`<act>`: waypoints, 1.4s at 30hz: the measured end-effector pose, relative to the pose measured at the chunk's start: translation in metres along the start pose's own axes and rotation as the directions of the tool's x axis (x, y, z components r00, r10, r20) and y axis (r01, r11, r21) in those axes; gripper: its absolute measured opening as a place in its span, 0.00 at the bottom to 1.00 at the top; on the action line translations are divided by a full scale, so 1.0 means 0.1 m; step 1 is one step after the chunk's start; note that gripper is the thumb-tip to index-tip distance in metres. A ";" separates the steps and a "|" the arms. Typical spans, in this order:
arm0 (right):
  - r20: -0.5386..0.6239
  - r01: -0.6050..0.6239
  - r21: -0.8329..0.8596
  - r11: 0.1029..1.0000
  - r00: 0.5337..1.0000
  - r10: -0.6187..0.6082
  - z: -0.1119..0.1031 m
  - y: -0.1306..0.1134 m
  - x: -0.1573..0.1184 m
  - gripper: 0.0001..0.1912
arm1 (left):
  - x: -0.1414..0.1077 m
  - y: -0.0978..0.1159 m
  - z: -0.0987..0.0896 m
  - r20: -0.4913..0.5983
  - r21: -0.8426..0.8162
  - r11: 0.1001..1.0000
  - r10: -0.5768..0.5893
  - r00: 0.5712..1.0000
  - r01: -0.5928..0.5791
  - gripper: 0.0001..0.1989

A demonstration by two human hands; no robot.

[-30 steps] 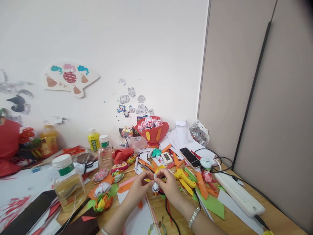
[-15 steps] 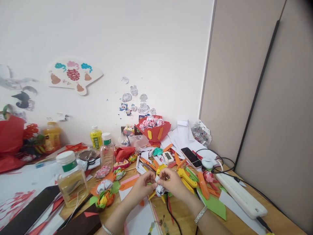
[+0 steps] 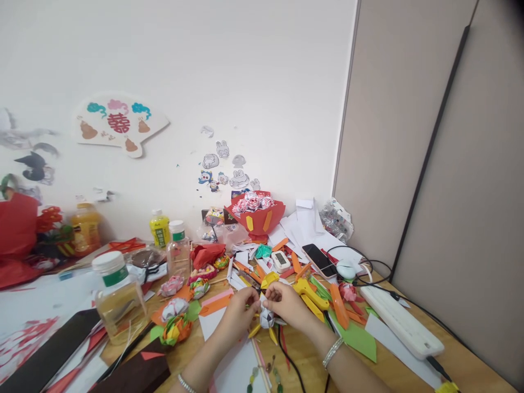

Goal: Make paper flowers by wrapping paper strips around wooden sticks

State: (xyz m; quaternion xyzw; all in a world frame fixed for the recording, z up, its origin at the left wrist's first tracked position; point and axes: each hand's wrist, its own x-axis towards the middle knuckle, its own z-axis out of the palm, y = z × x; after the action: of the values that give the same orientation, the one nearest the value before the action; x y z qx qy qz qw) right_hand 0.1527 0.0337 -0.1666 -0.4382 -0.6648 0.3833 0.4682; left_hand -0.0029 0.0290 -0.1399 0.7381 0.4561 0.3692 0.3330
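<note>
Left hand (image 3: 241, 307) and right hand (image 3: 286, 301) pinch white folded paper piece (image 3: 267, 319) between them, fingertips opposed, presumably for steadiness.

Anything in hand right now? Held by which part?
Yes: a folded white paper piece, pinched near its upper end by the right hand's fingertips. The left hand is at its left edge; its grip is unclear.

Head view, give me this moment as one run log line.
Left hand: fingertips at white folded paper | right hand: fingertips on it | yellow tool: right of hands | phone: farther back, screen dark
</note>
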 end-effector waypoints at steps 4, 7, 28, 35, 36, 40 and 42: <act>-0.090 0.086 -0.128 0.988 0.991 -0.098 0.00 -0.01 -0.01 0.06 | -0.01 -0.02 0.01 0.009 -0.016 1.000 -0.011 1.000 0.011 0.05; -0.036 0.040 -0.013 0.999 0.999 -0.041 -0.01 -0.02 -0.01 0.05 | 0.01 -0.01 -0.01 0.049 -0.060 0.998 -0.009 0.999 0.012 0.05; 0.120 -0.060 0.036 0.998 0.991 0.055 -0.10 0.01 0.00 0.08 | 0.02 -0.04 0.01 0.076 -0.085 0.993 -0.069 0.995 0.076 0.02; 0.071 0.014 -0.129 0.992 0.997 -0.005 -0.05 0.06 0.00 0.05 | 0.02 -0.07 0.01 0.130 -0.015 0.997 -0.075 0.989 0.077 0.02; 0.067 0.022 -0.136 0.990 0.998 -0.013 -0.05 0.04 -0.01 0.04 | 0.02 -0.07 0.00 0.153 -0.009 0.996 -0.082 0.985 0.084 0.03; 0.073 0.032 -0.152 0.988 0.997 -0.021 -0.06 0.01 -0.01 0.04 | 0.02 -0.06 -0.02 0.179 0.042 0.994 -0.107 0.978 0.101 0.05; 0.085 0.038 -0.161 0.986 0.996 -0.024 -0.07 0.02 -0.01 0.06 | 0.01 -0.04 -0.02 0.164 0.063 0.993 -0.104 0.981 0.095 0.05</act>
State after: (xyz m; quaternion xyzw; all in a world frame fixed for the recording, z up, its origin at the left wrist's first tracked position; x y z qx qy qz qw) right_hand 0.1602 0.0338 -0.1668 -0.4481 -0.7193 0.3385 0.4089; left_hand -0.0060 0.0314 -0.1424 0.7516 0.4729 0.2761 0.3676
